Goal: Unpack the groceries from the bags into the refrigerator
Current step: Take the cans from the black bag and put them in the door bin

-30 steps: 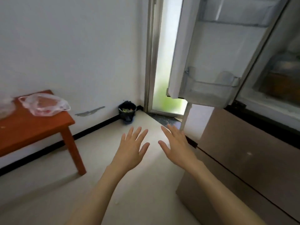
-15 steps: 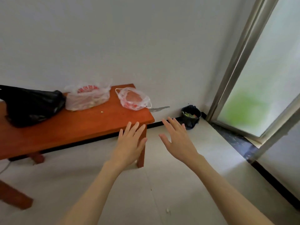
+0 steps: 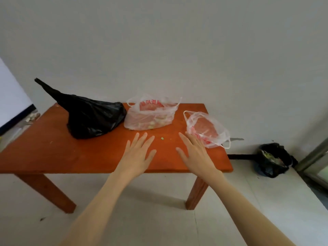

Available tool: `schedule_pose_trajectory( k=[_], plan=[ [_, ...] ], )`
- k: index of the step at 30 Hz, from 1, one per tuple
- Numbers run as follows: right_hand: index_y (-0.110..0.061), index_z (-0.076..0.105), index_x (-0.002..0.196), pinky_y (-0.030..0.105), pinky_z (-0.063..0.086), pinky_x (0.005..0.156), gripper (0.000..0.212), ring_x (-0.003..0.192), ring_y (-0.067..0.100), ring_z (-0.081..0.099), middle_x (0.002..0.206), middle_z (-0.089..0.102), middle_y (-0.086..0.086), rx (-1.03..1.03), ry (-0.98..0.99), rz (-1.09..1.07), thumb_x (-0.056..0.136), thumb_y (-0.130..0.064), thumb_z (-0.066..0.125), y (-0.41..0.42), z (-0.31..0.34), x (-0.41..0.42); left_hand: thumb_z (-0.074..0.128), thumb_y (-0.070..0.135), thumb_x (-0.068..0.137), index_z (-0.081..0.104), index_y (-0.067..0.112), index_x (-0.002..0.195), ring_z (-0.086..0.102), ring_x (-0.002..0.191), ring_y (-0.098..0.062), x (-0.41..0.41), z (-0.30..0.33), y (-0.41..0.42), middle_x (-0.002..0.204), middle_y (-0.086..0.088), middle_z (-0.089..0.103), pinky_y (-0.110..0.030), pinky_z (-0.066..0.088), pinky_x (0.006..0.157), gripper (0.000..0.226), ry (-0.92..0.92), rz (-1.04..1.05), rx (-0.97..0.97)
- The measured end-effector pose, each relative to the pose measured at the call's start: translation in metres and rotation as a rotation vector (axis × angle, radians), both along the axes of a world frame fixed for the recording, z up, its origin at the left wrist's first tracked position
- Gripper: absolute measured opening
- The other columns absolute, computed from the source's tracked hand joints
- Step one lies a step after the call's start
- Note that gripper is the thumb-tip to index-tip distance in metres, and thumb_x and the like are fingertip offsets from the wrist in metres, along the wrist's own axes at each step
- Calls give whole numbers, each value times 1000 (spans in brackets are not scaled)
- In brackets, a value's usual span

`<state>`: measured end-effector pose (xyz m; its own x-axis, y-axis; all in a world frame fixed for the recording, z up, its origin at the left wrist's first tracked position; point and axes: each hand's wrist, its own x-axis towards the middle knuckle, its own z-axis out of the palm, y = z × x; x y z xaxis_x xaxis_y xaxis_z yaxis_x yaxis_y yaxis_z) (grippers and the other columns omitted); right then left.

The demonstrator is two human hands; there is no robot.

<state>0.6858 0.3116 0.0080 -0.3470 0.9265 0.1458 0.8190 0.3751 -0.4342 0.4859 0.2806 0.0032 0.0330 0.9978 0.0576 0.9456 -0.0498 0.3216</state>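
Note:
Three bags lie on a low orange-red wooden table (image 3: 53, 153). A black plastic bag (image 3: 90, 116) sits at the left, a clear bag with red print and pale food inside (image 3: 150, 116) in the middle, and a smaller clear red-printed bag (image 3: 207, 128) at the right. My left hand (image 3: 138, 153) is stretched out flat over the table's front, fingers straight, holding nothing. My right hand (image 3: 195, 151) is also flat and empty, its fingertips right beside the small clear bag. The refrigerator is out of view.
A small green crumb (image 3: 161, 138) lies on the table between my hands. A black-lined waste bin (image 3: 273, 160) stands on the floor at the right by a door frame (image 3: 314, 157). A white wall runs behind the table; pale floor lies in front.
The view has swung left from the open refrigerator to the table, which now fills the middle. Both empty hands have stayed stretched out and now reach over the tabletop near the bags.

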Motion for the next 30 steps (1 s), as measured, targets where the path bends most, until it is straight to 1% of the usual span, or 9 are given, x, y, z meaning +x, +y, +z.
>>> schedule_pose_trajectory(
  k=[4, 10, 14, 17, 20, 24, 26, 28, 30],
  plan=[
    [-21, 21, 148, 42, 7, 119, 54, 146, 20, 5, 157, 15, 2, -19, 12, 93, 98, -38, 36, 64, 2, -49, 30, 41, 98, 18, 25, 147, -3, 145, -19, -46, 4, 47, 157, 1, 9, -44, 3, 116, 54, -1, 75, 55],
    [-21, 20, 148, 37, 4, 116, 56, 145, 17, 4, 157, 14, 2, -47, -4, 192, 98, -37, 38, 129, -12, -115, 30, 40, 98, 16, 24, 147, -10, 144, -21, -115, -5, 96, 158, 0, 3, -43, -1, 116, 54, 23, 152, 14],
    [-19, 25, 146, 36, 9, 119, 54, 145, 20, 9, 155, 22, 4, -95, 9, 196, 98, -36, 41, 165, -21, -163, 36, 36, 98, 19, 23, 147, -10, 144, -23, -172, -7, 135, 157, -3, 8, -44, -2, 116, 54, 74, 173, 114],
    [-18, 32, 144, 34, 15, 116, 52, 142, 19, 19, 151, 30, 3, -112, 61, 198, 97, -35, 43, 192, -28, -210, 46, 34, 94, 29, 19, 145, -4, 144, -31, -228, -9, 171, 155, -9, 19, -53, -1, 114, 56, 190, 188, 208],
    [-16, 36, 142, 32, 25, 110, 50, 137, 19, 30, 147, 36, 3, -180, 128, 157, 96, -34, 44, 218, -36, -266, 55, 43, 87, 32, 19, 143, 3, 143, -38, -287, -11, 205, 152, -14, 27, -60, -2, 110, 65, 344, 202, 211],
    [-10, 45, 137, 31, 36, 104, 51, 127, 21, 46, 139, 48, 5, -444, 284, -4, 96, -41, 43, 246, -49, -344, 37, 53, 93, 8, 27, 148, -3, 144, -31, -346, -28, 232, 157, -7, 11, -56, -8, 111, 68, 385, 201, -50],
    [-10, 47, 134, 33, 46, 94, 57, 121, 21, 50, 133, 53, 4, -677, 429, -146, 94, -49, 43, 256, -57, -375, 34, 48, 96, 8, 30, 148, 5, 144, -26, -358, -47, 235, 156, -4, 14, -52, 1, 114, 61, 306, 158, -133],
    [-11, 52, 127, 31, 53, 74, 56, 113, 22, 53, 124, 54, 2, -932, 618, -305, 90, -53, 48, 260, -66, -399, 32, 42, 98, 12, 30, 147, 11, 143, -21, -360, -67, 233, 154, 0, 19, -45, 9, 116, 54, 210, 96, -184],
    [-11, 57, 113, 34, 54, 69, 51, 104, 22, 57, 114, 59, 2, -1085, 747, -422, 85, -54, 56, 265, -78, -415, 31, 37, 99, 15, 29, 147, 14, 143, -19, -357, -81, 229, 153, 3, 21, -39, 12, 116, 51, 161, 28, -209]
  ],
)
